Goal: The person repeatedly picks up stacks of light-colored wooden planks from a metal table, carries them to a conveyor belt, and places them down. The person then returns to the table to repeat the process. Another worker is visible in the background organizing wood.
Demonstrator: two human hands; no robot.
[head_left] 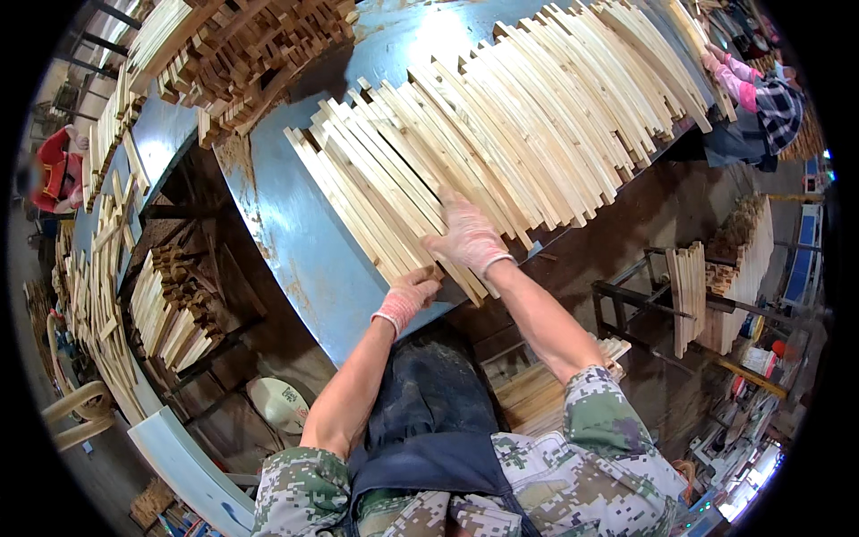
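A long row of pale wooden strips [546, 116] lies side by side on a blue metal table [300, 228]. My left hand [412, 295], in a pinkish-white knit glove, is curled at the near ends of the strips on the left part of the row; its fingertips are partly hidden there. Farther up and to the right, my gloved right hand [470, 234] rests on top of the strips. Its thumb stands apart from the other fingers, which stretch out along the wood. A narrow dark gap runs between strips just beyond this hand.
Darker stacked wood blocks [259, 54] stand at the far left. Strips on racks [165, 313] sit lower left, near a pale hard hat [277, 404]. A metal-framed rack holds boards [687, 291] at right. A co-worker's pink-sleeved arm [735, 79] touches the row's far end; another person [61, 170] stands left.
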